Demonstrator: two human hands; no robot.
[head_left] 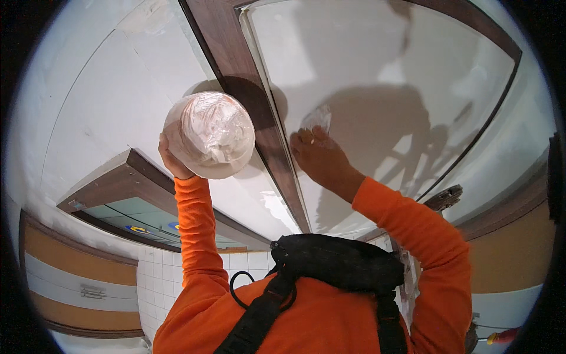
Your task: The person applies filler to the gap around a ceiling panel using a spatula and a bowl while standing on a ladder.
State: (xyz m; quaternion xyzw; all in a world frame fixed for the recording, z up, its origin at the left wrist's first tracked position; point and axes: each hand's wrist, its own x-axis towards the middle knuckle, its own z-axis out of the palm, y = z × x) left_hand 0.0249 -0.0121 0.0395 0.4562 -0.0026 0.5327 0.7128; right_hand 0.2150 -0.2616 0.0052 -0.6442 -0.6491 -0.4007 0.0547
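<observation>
My left hand (171,156) grips a round white bowl (206,127) from the side; inside is a smeared whitish paste with faint reddish streaks. To the right of the bowl, my right hand (321,159) has its fingers closed on a flat, pale scraper (318,115), whose blade lies at or against a white panel (377,53). Whether the blade touches the surface is hard to tell. The panel is edged by dark brown trim (259,94) and carries shadows of my hands and head. Both forearms are in orange sleeves.
A brown-framed opening with glass (124,218) is at lower left, near a tan-and-white striped panel (82,277) and white tiles (153,289). A dark, rough object (442,197) sits at the right below the panel. A red-and-yellow handled item (498,336) shows at the lower right edge.
</observation>
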